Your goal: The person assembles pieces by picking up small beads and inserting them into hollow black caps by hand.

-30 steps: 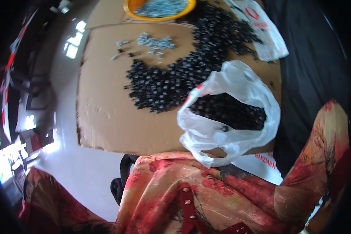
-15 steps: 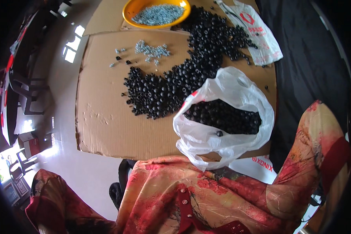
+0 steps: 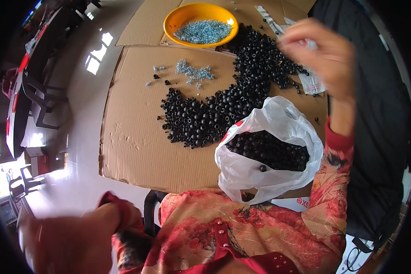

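Note:
My right hand [image 3: 324, 55], smeared by motion, is raised over the right edge of the cardboard, nearest a flat printed plastic bag [image 3: 312, 84] that it partly covers. At the lower left, off the cardboard, my left hand [image 3: 64, 242] is also badly blurred; its fingers cannot be made out. A curved heap of small round black caps with holes [image 3: 214, 109] spreads over the cardboard. Close to me on the right, a white plastic bag [image 3: 242, 178] gapes open with more black caps [image 3: 269, 150] inside. Small silvery screw-like pieces [image 3: 194, 71] lie left of the heap.
A yellow bowl [image 3: 170, 32] of silvery pieces stands at the far side of the cardboard sheet [image 3: 137, 160]. Black fabric [image 3: 374, 150] runs along the right. A dark chair [image 3: 43, 100] stands on the glossy floor at left, beside a long table.
Both my hands have come into view, the right one up over the flat plastic bag, the left at the lower left. The whole view has shifted slightly; the caps and bowl look undisturbed.

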Tool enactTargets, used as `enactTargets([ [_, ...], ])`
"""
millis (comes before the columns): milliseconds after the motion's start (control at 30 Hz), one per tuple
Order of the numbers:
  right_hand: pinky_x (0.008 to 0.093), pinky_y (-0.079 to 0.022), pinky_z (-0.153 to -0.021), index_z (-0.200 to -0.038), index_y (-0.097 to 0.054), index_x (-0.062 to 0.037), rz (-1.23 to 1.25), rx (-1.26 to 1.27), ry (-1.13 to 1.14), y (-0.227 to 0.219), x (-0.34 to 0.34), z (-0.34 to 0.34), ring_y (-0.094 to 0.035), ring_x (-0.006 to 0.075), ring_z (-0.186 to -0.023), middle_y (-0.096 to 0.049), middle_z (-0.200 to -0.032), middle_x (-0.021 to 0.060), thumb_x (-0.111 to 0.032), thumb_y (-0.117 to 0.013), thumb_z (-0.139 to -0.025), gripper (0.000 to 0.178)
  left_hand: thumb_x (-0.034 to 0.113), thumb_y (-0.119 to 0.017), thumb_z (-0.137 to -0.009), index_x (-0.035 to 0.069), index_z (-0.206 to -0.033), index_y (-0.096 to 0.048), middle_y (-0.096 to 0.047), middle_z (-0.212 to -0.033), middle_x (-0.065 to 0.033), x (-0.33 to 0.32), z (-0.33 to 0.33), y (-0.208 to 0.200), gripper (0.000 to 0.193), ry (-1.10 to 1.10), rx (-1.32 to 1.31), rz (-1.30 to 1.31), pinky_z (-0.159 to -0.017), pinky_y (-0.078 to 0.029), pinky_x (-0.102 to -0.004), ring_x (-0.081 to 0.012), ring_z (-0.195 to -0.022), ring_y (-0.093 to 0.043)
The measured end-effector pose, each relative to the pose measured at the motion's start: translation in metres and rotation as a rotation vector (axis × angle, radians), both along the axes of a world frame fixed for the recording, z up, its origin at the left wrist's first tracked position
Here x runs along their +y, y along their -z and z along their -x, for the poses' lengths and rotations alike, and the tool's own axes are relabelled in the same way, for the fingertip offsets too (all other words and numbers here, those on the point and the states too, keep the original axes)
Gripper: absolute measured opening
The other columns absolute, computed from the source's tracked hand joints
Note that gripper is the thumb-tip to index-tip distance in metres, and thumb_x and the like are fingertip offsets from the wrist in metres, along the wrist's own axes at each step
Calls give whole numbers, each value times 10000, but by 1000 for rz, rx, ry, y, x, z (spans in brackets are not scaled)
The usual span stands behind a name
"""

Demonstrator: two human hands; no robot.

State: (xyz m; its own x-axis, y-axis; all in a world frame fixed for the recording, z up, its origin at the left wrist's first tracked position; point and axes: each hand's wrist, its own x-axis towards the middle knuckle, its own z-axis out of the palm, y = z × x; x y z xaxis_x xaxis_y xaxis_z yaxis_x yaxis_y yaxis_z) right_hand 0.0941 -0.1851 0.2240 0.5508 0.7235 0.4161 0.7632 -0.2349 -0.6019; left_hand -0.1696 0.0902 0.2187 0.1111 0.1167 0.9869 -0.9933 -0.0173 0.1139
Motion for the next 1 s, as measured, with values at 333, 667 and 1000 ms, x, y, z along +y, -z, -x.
enactTargets([
  [333,366,-455,-759,-800,-617,-6,627,-35,-328,157,35,-49,-567,265,-803,-594,-763,123,-53,-553,-682,143,117,-602,-835,-10,-936,-638,-634,-829,-38,-76,-111,162,166,-11,1470,412,-697,-453,-219,-88,-759,-570],
  [667,380,-436,-796,-765,-612,-29,712,-162,-356,193,37,-48,-549,258,-826,-586,-797,92,-72,-574,-686,98,185,-600,-837,-1,-933,-634,-636,-791,-48,-100,-141,193,212,207,1623,447,-675,-473,-232,-90,-698,-568],
  [1000,277,-459,-682,-790,-609,2,277,420,-227,164,37,-37,-574,143,-694,-605,-716,52,-103,-597,-699,140,151,-598,-844,11,-982,-603,-625,-870,-55,-107,-151,206,197,277,1574,627,-684,-484,-237,-102,-720,-580],
])
